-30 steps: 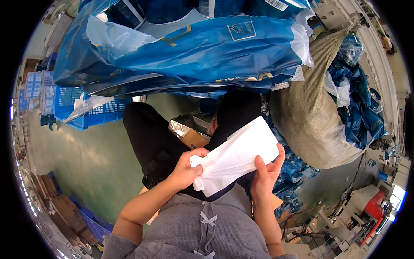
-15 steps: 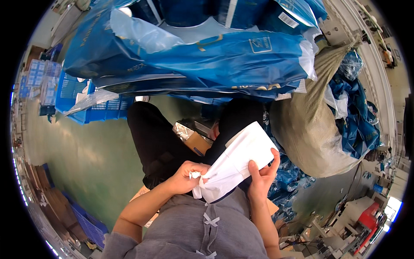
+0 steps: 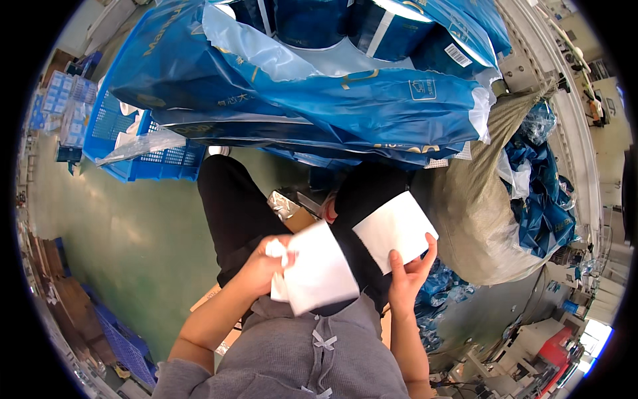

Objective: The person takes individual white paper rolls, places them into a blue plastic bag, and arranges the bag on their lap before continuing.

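Observation:
My left hand (image 3: 264, 266) is closed on a sheet of white tissue paper (image 3: 320, 269), partly crumpled where it sticks out by the thumb. The sheet hangs over my lap, its edges blurred. My right hand (image 3: 411, 276) pinches a separate stack of white tissue paper (image 3: 393, 229) between thumb and fingers. This piece is flat and squarish, with a toothed edge on its left side. A gap lies between the two pieces, and my dark trousers show through it.
A big blue plastic bag (image 3: 299, 100), torn open, holds blue-wrapped rolls (image 3: 309, 23) ahead. Left of it stands a blue crate (image 3: 113, 133). A tan woven sack (image 3: 468, 219) with blue plastic scraps (image 3: 541, 186) stands right. Between my legs lies a small cardboard box (image 3: 299, 219).
The white tissue paper has come apart into two pieces, one in each hand. My left hand has moved slightly left and up. The view has shifted a little.

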{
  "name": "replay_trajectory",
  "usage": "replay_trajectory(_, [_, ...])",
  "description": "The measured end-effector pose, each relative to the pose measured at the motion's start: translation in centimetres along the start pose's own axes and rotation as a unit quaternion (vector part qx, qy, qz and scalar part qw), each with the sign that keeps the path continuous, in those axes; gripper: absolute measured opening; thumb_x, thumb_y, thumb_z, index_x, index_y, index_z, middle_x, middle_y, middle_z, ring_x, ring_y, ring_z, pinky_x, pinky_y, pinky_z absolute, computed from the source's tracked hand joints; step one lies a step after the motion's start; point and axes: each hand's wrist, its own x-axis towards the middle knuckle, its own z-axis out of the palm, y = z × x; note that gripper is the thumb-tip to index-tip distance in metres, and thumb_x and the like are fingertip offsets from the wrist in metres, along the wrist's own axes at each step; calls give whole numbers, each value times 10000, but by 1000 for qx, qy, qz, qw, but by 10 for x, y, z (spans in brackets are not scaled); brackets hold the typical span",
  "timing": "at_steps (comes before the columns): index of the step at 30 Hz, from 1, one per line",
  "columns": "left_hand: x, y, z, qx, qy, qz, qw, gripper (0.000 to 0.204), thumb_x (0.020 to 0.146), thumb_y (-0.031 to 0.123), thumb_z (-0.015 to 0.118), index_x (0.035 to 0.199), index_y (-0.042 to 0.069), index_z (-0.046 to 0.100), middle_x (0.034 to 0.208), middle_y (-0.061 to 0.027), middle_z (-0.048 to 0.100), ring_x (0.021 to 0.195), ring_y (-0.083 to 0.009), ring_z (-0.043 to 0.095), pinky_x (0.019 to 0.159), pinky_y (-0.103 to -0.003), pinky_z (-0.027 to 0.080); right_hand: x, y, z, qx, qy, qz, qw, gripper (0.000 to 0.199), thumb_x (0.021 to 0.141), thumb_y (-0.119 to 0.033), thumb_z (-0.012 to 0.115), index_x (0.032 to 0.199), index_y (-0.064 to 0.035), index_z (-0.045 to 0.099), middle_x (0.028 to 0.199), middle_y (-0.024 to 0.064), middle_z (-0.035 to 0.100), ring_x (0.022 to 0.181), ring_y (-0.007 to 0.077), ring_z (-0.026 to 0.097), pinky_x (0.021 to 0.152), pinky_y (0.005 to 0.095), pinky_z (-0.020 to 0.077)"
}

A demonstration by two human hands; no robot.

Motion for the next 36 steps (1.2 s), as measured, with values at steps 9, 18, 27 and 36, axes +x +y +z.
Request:
replay_trajectory(9, [33,-5,-9,1,88,47,995,370,833,66,540,1194,13,479,1041,-77,582,986,-172,562,877,-303,431,-42,11,-13,-278,-193,-134,931,809,751,64,670,1380,-62,176,1212,204,453,1101,267,508,924,368,417])
replay_trajectory(18, [13,6,-12,137,35,104,985,424,754,191,756,1083,16,554,988,-56,576,959,-123,518,845,-266,420,-30,-39,59,-105,-276,-65,953,661,695,-60,735,1247,67,393,1101,229,584,980,300,603,853,345,465])
replay_trajectory(27, [-92,169,-87,351,515,466,628,362,679,114,758,937,19,522,869,-63,590,805,-134,561,707,-304,477,-12,-51,56,-180,-340,-76,920,807,792,-3,626,1429,-27,130,1254,205,485,1118,288,518,982,362,373])
replay_trajectory(36, [-45,258,10,603,388,615,329,194,757,9,643,947,43,618,969,-112,620,918,-291,566,865,-395,402,-1,-63,84,-251,-289,-173,908,260,781,30,620,1039,28,596,858,131,649,788,217,633,734,288,490])
